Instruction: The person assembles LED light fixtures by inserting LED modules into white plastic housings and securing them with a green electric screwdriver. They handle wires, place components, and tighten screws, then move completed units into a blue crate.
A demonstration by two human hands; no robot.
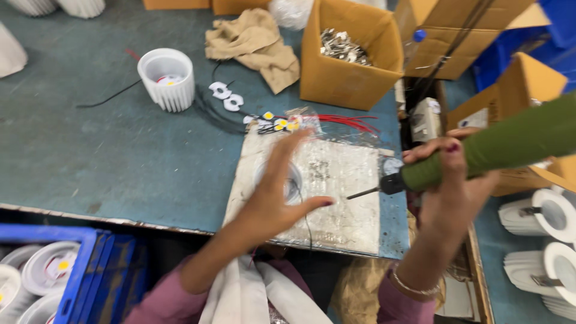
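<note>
My left hand (273, 195) hovers with fingers spread over a worn white work board (342, 198) at the table's front edge, above a faint ring shape (294, 180) on it; the hand is blurred and holds nothing. My right hand (447, 180) grips a thick green electric screwdriver (510, 147), its dark bit (363, 193) pointing left over the board's right side. Small white and yellow round parts (279, 123) with red wires (345, 122) lie just beyond the board.
A white finned lamp housing (167, 78) stands on the green table (108, 156). Behind are a tan cloth (255, 45) and a cardboard box of metal clips (351, 54). A blue crate of housings (54, 270) sits lower left; more white housings (543, 240) right.
</note>
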